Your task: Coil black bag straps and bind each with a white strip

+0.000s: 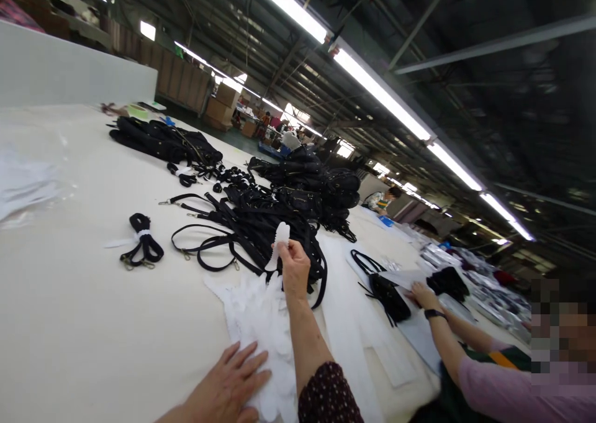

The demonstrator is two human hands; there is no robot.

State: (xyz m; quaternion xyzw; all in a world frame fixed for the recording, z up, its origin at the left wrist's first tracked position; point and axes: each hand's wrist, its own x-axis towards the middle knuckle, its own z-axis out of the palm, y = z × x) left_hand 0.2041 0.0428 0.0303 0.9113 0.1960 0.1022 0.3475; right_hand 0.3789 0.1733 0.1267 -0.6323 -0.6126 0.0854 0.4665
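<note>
Between the thumb and fingers of my right hand [296, 266] is a white strip with a scalloped edge [281, 233], held up in front of a heap of black straps [251, 233] with metal clips. My left hand [228, 382] rests with spread fingers on a pile of white strips [261, 311], lying below my right hand. Left of the heap, one folded black strap [142, 240] is bound around its middle with a white strip. Smaller strap bundles [186, 176] lie farther back.
Black bags [162, 140] lie at the back left, and more bags [311, 181] are piled behind the straps. To the right, a co-worker's hands [424, 295] handle a clear plastic bag beside a black handbag [388, 295]. Clear plastic [28, 181] lies at the left edge.
</note>
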